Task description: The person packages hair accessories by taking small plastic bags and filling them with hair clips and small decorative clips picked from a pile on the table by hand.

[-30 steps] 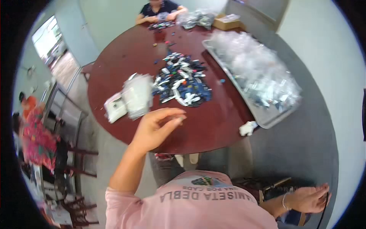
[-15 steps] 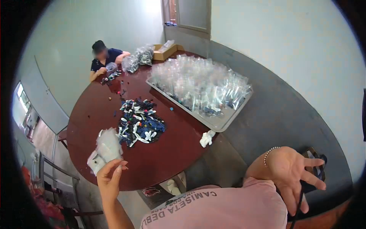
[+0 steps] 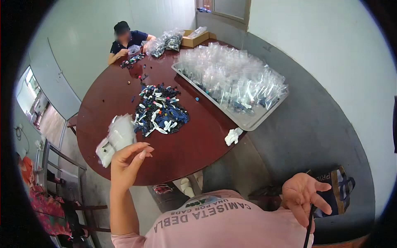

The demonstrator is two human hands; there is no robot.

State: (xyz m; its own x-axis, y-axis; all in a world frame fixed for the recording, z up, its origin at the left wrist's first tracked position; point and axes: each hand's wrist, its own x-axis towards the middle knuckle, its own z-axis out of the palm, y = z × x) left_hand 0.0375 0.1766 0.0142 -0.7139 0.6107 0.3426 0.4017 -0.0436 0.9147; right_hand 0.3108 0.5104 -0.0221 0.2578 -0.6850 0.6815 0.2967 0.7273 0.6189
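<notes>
My left hand [image 3: 130, 161] is raised over the near left edge of the red-brown table [image 3: 206, 149]. Its fingers curve loosely, thumb a little apart, with nothing seen between them. Just beyond it lies a stack of clear plastic bags [image 3: 122, 130]. Farther in is a pile of small black, blue and white pieces [image 3: 161, 109] with some coloured bits. My right hand [image 3: 304, 196] is off the table beside my pink shirt [image 3: 215, 223], palm up with fingers spread. A thin black cord [image 3: 308, 231] runs down by its fingers; I see no grip on it.
A metal tray [image 3: 250, 124] heaped with filled clear bags [image 3: 231, 74] stands on the right. Crumpled white material [image 3: 233, 136] lies at the table edge. Across sits a person [image 3: 132, 39] handling small pieces, near full bags [image 3: 165, 43] and a cardboard box [image 3: 196, 39]. A chair [image 3: 66, 165] stands left.
The view has tipped down, so the table sits higher in it. My right hand has drawn in toward my body, its fingers still spread. The left hand keeps its loose curve.
</notes>
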